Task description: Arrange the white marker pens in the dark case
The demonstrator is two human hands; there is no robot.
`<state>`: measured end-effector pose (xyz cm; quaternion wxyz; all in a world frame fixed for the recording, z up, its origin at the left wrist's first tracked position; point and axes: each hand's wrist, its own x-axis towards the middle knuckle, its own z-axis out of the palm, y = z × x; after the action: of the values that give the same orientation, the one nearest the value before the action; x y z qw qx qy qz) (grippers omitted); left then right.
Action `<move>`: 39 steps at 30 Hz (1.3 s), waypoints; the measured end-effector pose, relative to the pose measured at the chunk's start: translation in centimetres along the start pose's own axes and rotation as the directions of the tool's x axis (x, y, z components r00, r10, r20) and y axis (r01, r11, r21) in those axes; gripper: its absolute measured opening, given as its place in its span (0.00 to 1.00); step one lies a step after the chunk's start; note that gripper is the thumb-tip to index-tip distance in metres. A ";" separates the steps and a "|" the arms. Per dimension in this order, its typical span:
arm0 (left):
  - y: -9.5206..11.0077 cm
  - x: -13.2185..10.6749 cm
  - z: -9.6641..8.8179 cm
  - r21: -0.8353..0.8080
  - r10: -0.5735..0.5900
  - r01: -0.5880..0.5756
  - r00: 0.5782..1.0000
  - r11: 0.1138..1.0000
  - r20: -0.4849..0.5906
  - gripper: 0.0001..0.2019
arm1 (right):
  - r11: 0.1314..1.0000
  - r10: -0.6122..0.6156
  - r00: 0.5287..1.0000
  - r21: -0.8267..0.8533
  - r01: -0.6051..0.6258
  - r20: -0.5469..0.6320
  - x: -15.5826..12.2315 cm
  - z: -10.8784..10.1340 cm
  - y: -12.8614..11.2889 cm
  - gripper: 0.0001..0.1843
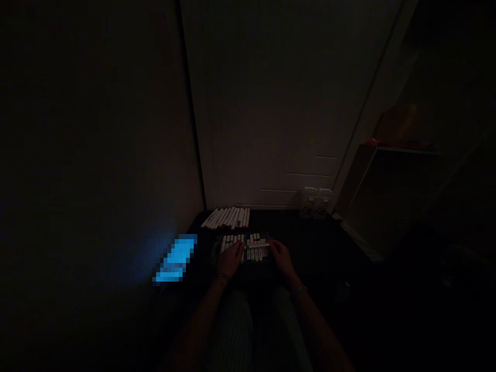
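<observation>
In dim light, a white marker (259, 245) lies crosswise between my hands, above a clear case (215, 253) holding rows of upright-pointing markers (232, 239). My right hand (281, 257) pinches the marker's right end. At its other end, the fingers of my left hand (231, 259) are closed around the tip, partly hidden by the dark. Behind the case, a fanned group of white markers (228, 218) rests on the dark table (271, 219).
Two clear packages with labels (315, 204) stand at the table's back right, near the wall. To the left glows a blurred blue screen (176, 261). A shelf unit (364, 175) with reddish things on top stands at the right.
</observation>
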<state>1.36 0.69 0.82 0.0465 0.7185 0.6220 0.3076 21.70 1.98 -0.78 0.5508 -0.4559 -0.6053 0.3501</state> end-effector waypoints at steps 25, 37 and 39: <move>-0.2 0.1 0.3 -0.012 0.018 -0.018 1.000 1.000 -0.014 0.17 | 1.000 0.019 1.000 -0.006 -0.019 0.010 0.1 -0.1 0.0 0.19; -0.6 0.2 0.7 -0.004 0.013 -0.013 0.999 1.000 -0.035 0.18 | 1.000 0.025 0.999 -0.004 -0.025 0.022 0.1 -0.1 -0.1 0.20; -0.7 0.2 0.8 -0.014 0.031 -0.031 0.999 0.999 -0.035 0.18 | 1.000 0.025 0.999 -0.011 -0.024 0.022 0.2 -0.1 0.0 0.20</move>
<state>1.13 1.27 -0.03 0.0360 0.7222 0.6093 0.3254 21.80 2.14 -0.75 0.5372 -0.4620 -0.6076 0.3588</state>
